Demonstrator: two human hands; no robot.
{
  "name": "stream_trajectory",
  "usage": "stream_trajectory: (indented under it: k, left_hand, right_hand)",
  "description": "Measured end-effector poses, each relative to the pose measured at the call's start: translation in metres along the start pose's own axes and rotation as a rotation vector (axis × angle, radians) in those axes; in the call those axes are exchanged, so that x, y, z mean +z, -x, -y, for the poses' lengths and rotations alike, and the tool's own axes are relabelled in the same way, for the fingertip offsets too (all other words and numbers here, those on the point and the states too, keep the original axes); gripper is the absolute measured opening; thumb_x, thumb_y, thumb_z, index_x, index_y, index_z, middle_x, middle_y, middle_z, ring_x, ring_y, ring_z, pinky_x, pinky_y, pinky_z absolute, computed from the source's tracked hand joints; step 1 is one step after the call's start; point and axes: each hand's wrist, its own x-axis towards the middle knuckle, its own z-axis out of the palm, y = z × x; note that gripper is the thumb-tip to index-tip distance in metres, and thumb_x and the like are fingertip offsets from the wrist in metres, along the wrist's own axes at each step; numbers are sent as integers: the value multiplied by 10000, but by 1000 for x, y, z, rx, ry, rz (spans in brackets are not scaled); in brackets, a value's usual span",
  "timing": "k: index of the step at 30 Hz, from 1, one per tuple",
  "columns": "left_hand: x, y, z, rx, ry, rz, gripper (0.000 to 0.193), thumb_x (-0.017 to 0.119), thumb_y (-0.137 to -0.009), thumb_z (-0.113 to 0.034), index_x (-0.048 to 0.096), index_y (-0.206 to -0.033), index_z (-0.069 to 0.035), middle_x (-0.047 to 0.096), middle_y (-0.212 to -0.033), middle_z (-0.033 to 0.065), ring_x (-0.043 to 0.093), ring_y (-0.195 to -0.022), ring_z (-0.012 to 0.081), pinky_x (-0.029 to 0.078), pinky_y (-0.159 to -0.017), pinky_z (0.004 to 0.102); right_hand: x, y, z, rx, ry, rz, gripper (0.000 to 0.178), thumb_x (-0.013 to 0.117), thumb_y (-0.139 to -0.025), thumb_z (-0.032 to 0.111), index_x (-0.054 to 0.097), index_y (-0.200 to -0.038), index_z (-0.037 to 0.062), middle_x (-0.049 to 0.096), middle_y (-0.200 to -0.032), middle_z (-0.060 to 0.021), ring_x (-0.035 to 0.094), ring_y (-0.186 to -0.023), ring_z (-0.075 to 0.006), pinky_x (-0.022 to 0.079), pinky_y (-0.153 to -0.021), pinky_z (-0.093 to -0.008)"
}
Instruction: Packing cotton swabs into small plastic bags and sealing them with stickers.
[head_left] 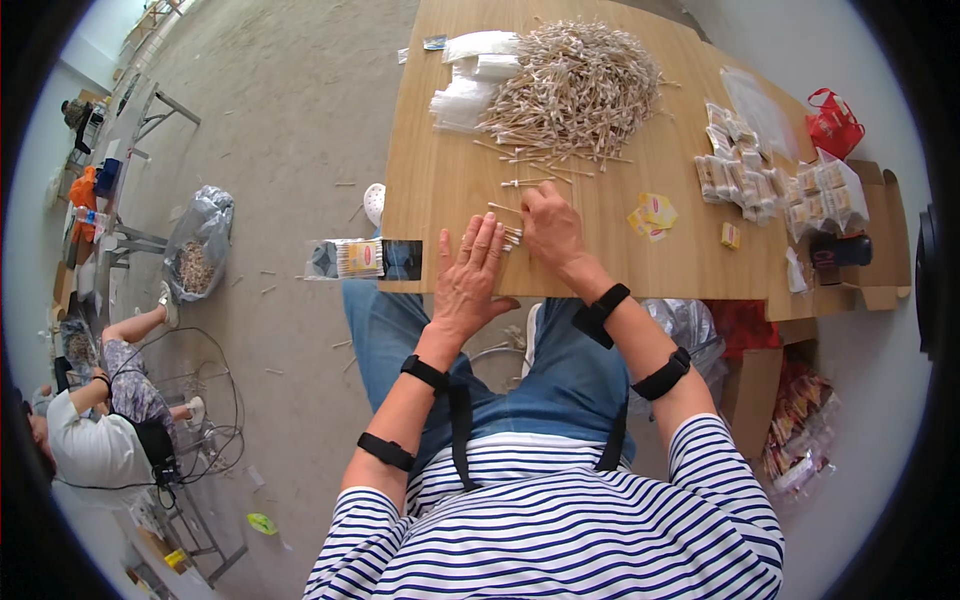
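Note:
My left hand (468, 275) lies flat with its fingers stretched out near the front edge of the wooden table. Close to its fingertips, my right hand (553, 228) is closed with curled fingers on a few cotton swabs (512, 237), whose white tips stick out toward the left hand. Beyond both hands rises a large heap of loose cotton swabs (575, 88), with several stray ones at its near side. A filled pack of swabs (358, 258) sits at the table's left edge. Yellow printed cards (653, 215) lie to the right of my right hand.
Clear plastic bags (465, 105) lie left of the heap. At right are small swab packs (740, 180), a filled clear bag (828, 195), a red bag (835, 125) and an open cardboard box (882, 225). Another person (110, 430) sits at far left near a sack of swabs (198, 250).

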Motion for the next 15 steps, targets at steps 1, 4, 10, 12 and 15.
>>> stream_trajectory:
  k: [1,4,10,12,15]
  left_hand:
    - [0,0,0,6,-4,-8,1323,906,-535,-528,257,-1587,-58,231,-1663,96,187,-1551,254,108,-1235,593]
    - [-1,-1,-1,1,2,-6,1320,909,-534,-525,261,-1586,-60,232,-1663,92,189,-1551,253,110,-1232,599]
    - [0,0,-1,-2,5,4,1324,914,-528,-519,262,-1585,-60,231,-1664,91,188,-1551,252,112,-1234,602]
    - [0,0,0,-7,-2,0,1328,913,-526,-524,260,-1585,-59,228,-1665,90,183,-1552,251,110,-1234,602]
    - [0,0,0,0,-9,-5,1334,910,-522,-534,259,-1585,-58,221,-1667,91,173,-1555,247,104,-1235,604]
  right_hand:
    - [0,-2,3,0,-75,8,71,631,-848,78,631,-911,47,603,-1018,-184,675,-858,-416,557,-720,-500]
    - [-4,-18,1,65,19,-155,75,616,-845,68,632,-913,41,607,-1033,-205,671,-868,-434,555,-732,-512]
    - [-6,-5,3,25,0,32,90,626,-834,59,639,-923,56,607,-1033,-207,669,-877,-441,550,-750,-523]
    - [-9,-1,10,28,-70,43,91,627,-836,63,637,-926,50,608,-1032,-198,668,-875,-438,549,-758,-521]
    - [-11,2,14,47,-122,13,78,624,-847,70,643,-919,49,610,-1023,-190,668,-868,-433,548,-767,-516]
